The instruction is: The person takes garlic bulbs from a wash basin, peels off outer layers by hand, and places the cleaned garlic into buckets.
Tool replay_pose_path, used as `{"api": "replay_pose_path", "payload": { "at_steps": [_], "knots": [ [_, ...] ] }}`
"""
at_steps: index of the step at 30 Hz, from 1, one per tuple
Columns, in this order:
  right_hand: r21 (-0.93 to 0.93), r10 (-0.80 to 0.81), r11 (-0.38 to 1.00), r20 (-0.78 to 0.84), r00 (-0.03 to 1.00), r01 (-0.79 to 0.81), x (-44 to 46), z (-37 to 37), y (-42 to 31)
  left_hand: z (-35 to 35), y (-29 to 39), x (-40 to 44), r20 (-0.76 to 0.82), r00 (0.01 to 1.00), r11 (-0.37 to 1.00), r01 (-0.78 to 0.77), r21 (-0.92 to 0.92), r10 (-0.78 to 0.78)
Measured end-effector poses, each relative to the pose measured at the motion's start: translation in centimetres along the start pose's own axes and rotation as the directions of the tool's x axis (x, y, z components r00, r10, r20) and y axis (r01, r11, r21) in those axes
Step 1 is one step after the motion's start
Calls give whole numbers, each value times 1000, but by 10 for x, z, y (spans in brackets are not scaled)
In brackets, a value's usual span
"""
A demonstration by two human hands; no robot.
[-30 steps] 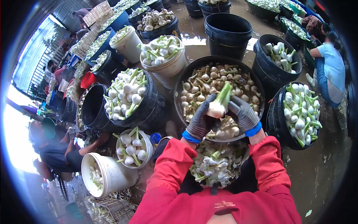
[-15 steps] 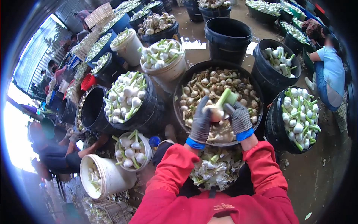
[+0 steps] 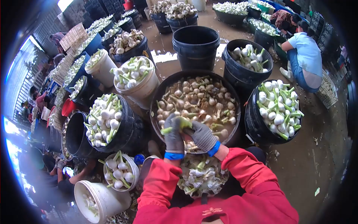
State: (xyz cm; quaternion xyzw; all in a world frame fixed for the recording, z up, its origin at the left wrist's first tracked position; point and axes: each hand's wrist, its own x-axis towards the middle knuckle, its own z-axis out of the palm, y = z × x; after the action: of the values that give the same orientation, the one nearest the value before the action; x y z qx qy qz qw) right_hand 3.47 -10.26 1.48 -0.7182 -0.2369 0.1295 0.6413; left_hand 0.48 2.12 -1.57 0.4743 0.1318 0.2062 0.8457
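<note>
Wet brown floor (image 3: 298, 175) extends around a shed crowded with garlic containers; a co-worker in a light blue top (image 3: 307, 52) sits at the upper right. A broad dark basin (image 3: 226, 84) stands directly ahead of the wearer, holding brownish garlic bulbs (image 3: 212, 101) in murky water. Both hands are gloved in grey and cuffed in blue at the wrist, and are positioned over the basin's near edge. The left hand (image 3: 173, 136) is closed, its fingers wrapped over a green garlic stalk (image 3: 181, 123). The right hand (image 3: 204, 136) is curled, with its fingertips against or just beside the same stalk; blur and overlap prevent confirming a pinch. Green shows on both sides of the left fingers; whether it is one piece cannot be determined. Its visible line runs mainly crosswise, rising slightly toward the right hand. The stalk lies at the left fingertips and on the thumb side of the right hand, making the left the nearer. Any attached bulb is hidden by the gloves. Pale peelings (image 3: 203, 175) lie below the wrists, between the knees. Black buckets of whiter, stalked bulbs flank the basin, one at left (image 3: 132, 125) and one at right (image 3: 253, 127).
</note>
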Motion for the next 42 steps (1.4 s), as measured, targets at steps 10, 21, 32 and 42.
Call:
{"api": "replay_pose_path", "payload": {
  "at_steps": [10,21,32,42],
  "knots": [
    [277,172,955,-226,959,-106,27,-44,24,9,30,-6,104,982,982,167,-94,-157],
    [-756,536,649,534,654,85,-12,-73,30,-33,63,-10,220,975,968,-25,251,-32],
    [264,183,936,195,963,-232,11,-33,-14,-38,40,-3,198,979,869,-51,493,-55],
    [-129,-117,982,154,981,138,15,-26,2,-32,38,-1,13,995,929,90,360,-101]
  ]
}}
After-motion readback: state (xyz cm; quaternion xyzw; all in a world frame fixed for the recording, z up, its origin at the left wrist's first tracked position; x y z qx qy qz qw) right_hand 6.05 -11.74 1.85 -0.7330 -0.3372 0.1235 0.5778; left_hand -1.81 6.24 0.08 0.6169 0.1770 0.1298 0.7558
